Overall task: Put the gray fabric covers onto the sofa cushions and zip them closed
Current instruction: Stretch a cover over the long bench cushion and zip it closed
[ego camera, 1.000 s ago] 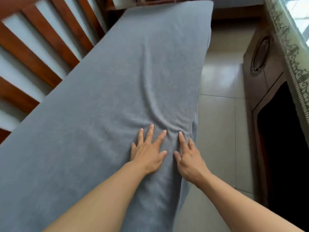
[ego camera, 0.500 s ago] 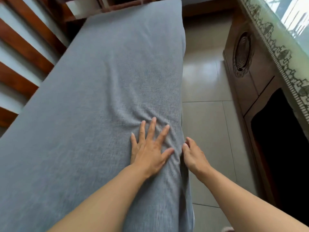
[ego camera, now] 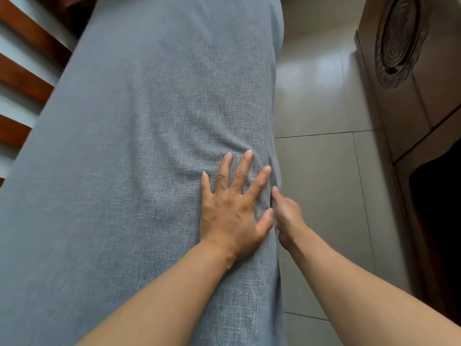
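Cover: the gray woven fabric cover (ego camera: 149,146) lies over the long sofa cushion, against the brown wooden slatted backrest (ego camera: 25,78).
Left hand (ego camera: 232,211): fingers spread flat, pressing the top near the front edge, likely pinning the cloth.
Right hand (ego camera: 287,216): at the cushion's side edge; fingers hidden, grip cannot be told.

We see a gray fabric cover (ego camera: 139,146) of coarse, matt woven cloth, creased near its right edge. Left, wooden slats (ego camera: 22,78) look reddish and smooth. The floor tiles (ego camera: 321,171) are glossy; the carved cabinet (ego camera: 404,78) is dull brown wood.
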`<state>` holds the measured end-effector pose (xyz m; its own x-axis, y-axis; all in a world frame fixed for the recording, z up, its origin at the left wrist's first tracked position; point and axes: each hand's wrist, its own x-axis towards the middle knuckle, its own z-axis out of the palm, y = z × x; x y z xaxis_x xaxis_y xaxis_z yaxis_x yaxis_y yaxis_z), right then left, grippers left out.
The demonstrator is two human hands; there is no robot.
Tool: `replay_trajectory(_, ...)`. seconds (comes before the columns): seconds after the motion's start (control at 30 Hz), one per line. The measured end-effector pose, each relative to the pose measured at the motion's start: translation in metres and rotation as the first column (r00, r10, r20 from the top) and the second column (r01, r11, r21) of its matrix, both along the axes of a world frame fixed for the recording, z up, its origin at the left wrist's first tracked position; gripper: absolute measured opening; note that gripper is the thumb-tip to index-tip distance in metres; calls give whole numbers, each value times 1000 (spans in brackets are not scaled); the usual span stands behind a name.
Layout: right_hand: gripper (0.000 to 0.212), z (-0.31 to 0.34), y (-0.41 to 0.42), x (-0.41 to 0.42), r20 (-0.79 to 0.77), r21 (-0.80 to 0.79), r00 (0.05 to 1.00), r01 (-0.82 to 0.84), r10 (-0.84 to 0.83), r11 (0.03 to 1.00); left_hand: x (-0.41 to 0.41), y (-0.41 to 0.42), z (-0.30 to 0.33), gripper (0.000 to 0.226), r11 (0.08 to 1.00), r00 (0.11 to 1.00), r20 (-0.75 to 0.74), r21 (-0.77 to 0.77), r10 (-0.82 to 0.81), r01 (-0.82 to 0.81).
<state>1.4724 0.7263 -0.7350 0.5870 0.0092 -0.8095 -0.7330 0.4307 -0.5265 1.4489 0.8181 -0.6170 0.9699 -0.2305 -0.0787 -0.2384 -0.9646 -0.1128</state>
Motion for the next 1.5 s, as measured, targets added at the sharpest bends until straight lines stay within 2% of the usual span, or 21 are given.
replay_trajectory(0.07, 37, -4, -2, 4, -2, -42, 994, 110, -110, 993, -1, 1, -1, 71, 1000, 1000, 14, 12, -14, 14)
replay_trajectory(0.13, 28, 0, -12, 10, 34, -246, 997, 82, -76, 966, -2, 2, 0, 71, 999, 999, 25, 30, -21, 20)
replay_trajectory(0.23, 34, 8, -42, 16, 57, -622, 996, -21, 71, 783, 0, -1, 2, 68, 998, 999, 7, 46, -33, 33)
replay_trajectory(0.3, 38, 10, -54, 18, 67, -704, 994, -13, 85, 710, 4, -8, 3, 66, 996, 999, -33, 81, -40, 43)
replay_trajectory(0.4, 42, 7, -43, 20, 11, -701, 991, -89, 136, 708, 16, -19, 3, 63, 991, 998, -46, 118, -51, 56)
replay_trajectory(0.5, 14, 14, -35, 25, -40, -701, 930, -288, 366, 653, 29, -21, -2, 66, 994, 998, -60, 104, -34, 40)
replay_trajectory(0.57, 52, 19, -39, 30, 77, -792, 858, -257, 508, 554, 33, -22, -2, 68, 994, 999, -23, 102, -23, 25)
replay_trajectory(0.6, 64, 23, -38, 34, 204, -814, 801, -180, 563, 552, 34, -23, -4, 70, 995, 1000, 3, 100, -18, 18)
replay_trajectory(0.63, 69, 26, -36, 37, 338, -790, 719, -134, 607, 598, 34, -24, -6, 70, 995, 999, 27, 94, -18, 16)
replay_trajectory(0.67, 72, 30, -32, 40, 408, -741, 644, -180, 647, 646, 34, -24, -6, 71, 996, 999, 48, 85, -20, 16)
replay_trajectory(0.7, 74, 30, -30, 43, 423, -699, 592, -269, 686, 663, 34, -24, -6, 71, 997, 998, 59, 71, -17, 13)
replay_trajectory(0.77, 70, 25, -35, 43, 300, -696, 537, -443, 789, 565, 33, -24, -7, 72, 999, 998, 58, 44, -22, 19)
replay_trajectory(0.8, 64, 25, -39, 40, 225, -732, 538, -456, 812, 505, 33, -24, -7, 74, 999, 998, 52, 31, -29, 27)
replay_trajectory(0.83, 58, 25, -42, 34, 200, -762, 564, -424, 801, 489, 33, -23, -6, 76, 999, 999, 48, 21, -25, 24)
replay_trajectory(0.97, 49, 58, -46, 0, 286, -723, 673, -316, 682, 615, 23, -22, 0, 96, 993, 995, 10, -57, 101, -100)
replay_trajectory(1.1, 32, 98, -35, -9, 290, -685, 714, -310, 638, 659, -31, -17, 6, 116, 944, 943, -95, -66, 318, -325)
replay_trajectory(1.17, 26, 118, -24, -10, 235, -704, 689, -366, 686, 609, -63, -16, 8, 127, 917, 911, -139, -38, 388, -397)
replay_trajectory(1.27, 32, 140, -5, -15, 48, -764, 624, -480, 780, 431, -83, -15, 12, 140, 864, 854, -172, -33, 490, -502)
replay_trajectory(1.33, 36, 146, 0, -17, -32, -786, 613, -503, 789, 359, -81, -16, 15, 137, 863, 852, -196, -50, 485, -503)
replay_trajectory(1.4, 36, 149, 4, -16, -76, -791, 621, -514, 780, 332, -80, -18, 16, 125, 863, 847, -231, -56, 479, -503)
replay_trajectory(1.5, 33, 150, 8, -13, -116, -804, 631, -513, 767, 301, -80, -13, 18, 117, 858, 855, -202, -100, 479, -504)
